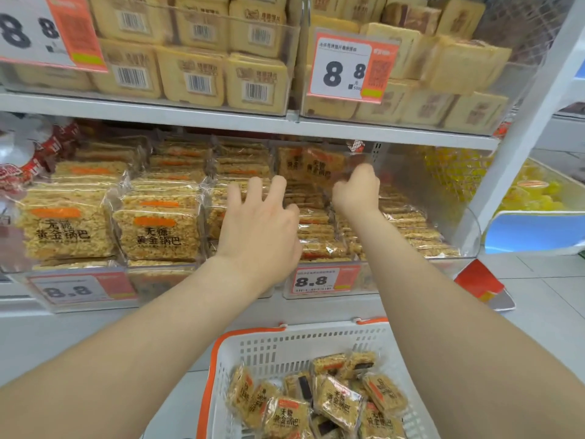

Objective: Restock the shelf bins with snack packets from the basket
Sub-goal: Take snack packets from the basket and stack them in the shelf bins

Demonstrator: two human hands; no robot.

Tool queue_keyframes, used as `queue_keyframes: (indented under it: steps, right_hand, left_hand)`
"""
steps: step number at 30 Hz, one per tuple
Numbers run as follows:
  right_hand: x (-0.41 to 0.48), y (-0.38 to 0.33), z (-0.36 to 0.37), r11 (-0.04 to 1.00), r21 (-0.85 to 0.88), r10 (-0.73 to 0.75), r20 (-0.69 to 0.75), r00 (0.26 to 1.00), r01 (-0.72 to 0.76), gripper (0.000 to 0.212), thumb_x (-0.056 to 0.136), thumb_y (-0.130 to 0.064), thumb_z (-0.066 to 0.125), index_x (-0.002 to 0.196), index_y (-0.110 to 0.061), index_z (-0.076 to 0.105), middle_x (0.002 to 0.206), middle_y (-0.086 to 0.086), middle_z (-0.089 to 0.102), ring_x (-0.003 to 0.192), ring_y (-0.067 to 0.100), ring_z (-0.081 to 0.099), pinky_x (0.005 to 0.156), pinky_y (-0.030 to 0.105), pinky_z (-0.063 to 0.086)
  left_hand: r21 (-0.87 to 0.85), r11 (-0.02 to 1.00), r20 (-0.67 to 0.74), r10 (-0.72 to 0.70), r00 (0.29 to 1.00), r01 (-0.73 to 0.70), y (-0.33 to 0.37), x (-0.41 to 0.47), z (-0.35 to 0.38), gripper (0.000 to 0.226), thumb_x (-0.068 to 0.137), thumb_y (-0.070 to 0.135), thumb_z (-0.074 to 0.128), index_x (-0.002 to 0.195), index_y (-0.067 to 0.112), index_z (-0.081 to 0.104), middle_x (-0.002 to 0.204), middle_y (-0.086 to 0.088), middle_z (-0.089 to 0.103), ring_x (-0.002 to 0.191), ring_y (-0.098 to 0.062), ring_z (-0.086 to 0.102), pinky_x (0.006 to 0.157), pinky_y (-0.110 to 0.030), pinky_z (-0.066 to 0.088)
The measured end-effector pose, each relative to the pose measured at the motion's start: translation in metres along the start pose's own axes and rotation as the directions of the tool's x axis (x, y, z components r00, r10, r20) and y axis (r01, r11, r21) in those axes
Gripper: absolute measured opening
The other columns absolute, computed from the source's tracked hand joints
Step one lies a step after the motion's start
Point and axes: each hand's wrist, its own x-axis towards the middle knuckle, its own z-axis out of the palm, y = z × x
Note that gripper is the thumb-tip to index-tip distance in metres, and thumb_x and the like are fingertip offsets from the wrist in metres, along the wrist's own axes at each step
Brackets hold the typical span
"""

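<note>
deep in the clear bin [471, 229] on the right of the middle shelf, the right hand [356, 193] has its fingers curled round the edge of an upright packet [316, 166] and pinches the clear wrapper near the back of the bin, though the contact is a little blurred. just beside it, the left hand [262, 220] is held with fingers spread and relaxed over the stacked packets [316, 236] and grips nothing; i cannot tell whether its fingertips touch them. these rice-crisp packets lie in flat rows that fill the bin behind an 8.8 price tag [319, 280] on its front wall. the neighbouring bin to the left holds the same snack standing face-out [158, 229]. on the shelf above, pale square packets [196, 74] sit in two more clear bins. to the far right is a tub of yellow sweets [538, 191]. below the forearms stands the white basket [221, 353] with an orange rim, and loose packets [338, 403] of the same snack are heaped in its bottom.
</note>
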Motion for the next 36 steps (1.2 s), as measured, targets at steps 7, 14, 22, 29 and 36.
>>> queue_keyframes:
  steps: [7,14,22,29,36]
  right_hand:
    - [0.024,-0.018,0.033,0.989,-0.119,-0.092,0.012,0.996,0.093,0.047,0.094,0.004,0.060,0.138,-0.011,0.048,0.102,0.007,0.054,0.101,0.030,0.065,0.081,0.031,0.052]
    - [0.021,-0.012,0.054,0.906,-0.276,-0.275,0.196,0.941,0.322,0.087,0.085,0.013,0.057,0.159,-0.025,0.031,0.156,0.020,0.036,0.129,0.042,0.055,0.097,0.042,0.054]
    - [0.015,-0.005,0.050,0.828,-0.423,-0.317,0.190,0.929,0.368,0.096,0.081,0.005,0.056,0.162,-0.028,0.015,0.147,0.021,0.024,0.129,0.046,0.031,0.103,0.054,0.046]
    - [-0.029,0.003,0.018,0.839,-0.361,-0.431,0.020,0.902,0.408,0.049,0.091,-0.002,0.049,0.137,-0.011,0.060,0.136,0.019,0.048,0.125,0.042,0.044,0.104,0.049,0.042]
    - [-0.113,0.056,-0.030,0.596,-0.166,-0.802,-0.186,0.568,0.786,0.024,0.085,-0.007,0.047,0.075,-0.009,0.069,0.070,0.002,0.064,0.066,0.024,0.060,0.058,0.036,0.046]
  left_hand:
    - [0.005,1.000,0.028,0.007,1.000,-0.007,0.001,0.002,0.001,0.029,0.087,0.044,0.056,0.098,0.020,0.068,0.147,-0.015,0.037,0.123,-0.042,0.040,0.103,-0.058,0.034]
    - [0.003,1.000,0.034,0.005,0.999,-0.005,0.001,0.001,0.000,0.028,0.087,0.044,0.057,0.096,0.019,0.067,0.143,-0.014,0.037,0.121,-0.041,0.040,0.103,-0.058,0.034]
    - [0.003,1.000,0.049,0.018,0.999,-0.019,0.000,0.001,0.001,0.030,0.091,0.045,0.054,0.100,0.020,0.068,0.147,-0.015,0.035,0.123,-0.041,0.040,0.106,-0.058,0.034]
    - [-0.200,0.980,0.030,-0.008,1.000,0.014,-0.003,-0.005,0.000,0.037,0.104,0.032,0.044,0.132,0.014,0.060,0.159,-0.019,0.034,0.147,-0.042,0.028,0.121,-0.060,0.023]
    - [-0.207,0.963,-0.186,0.136,0.973,-0.174,0.003,-0.035,-0.026,0.014,0.090,0.024,0.051,0.093,0.015,0.061,0.099,-0.004,0.047,0.097,-0.027,0.042,0.079,-0.040,0.042]
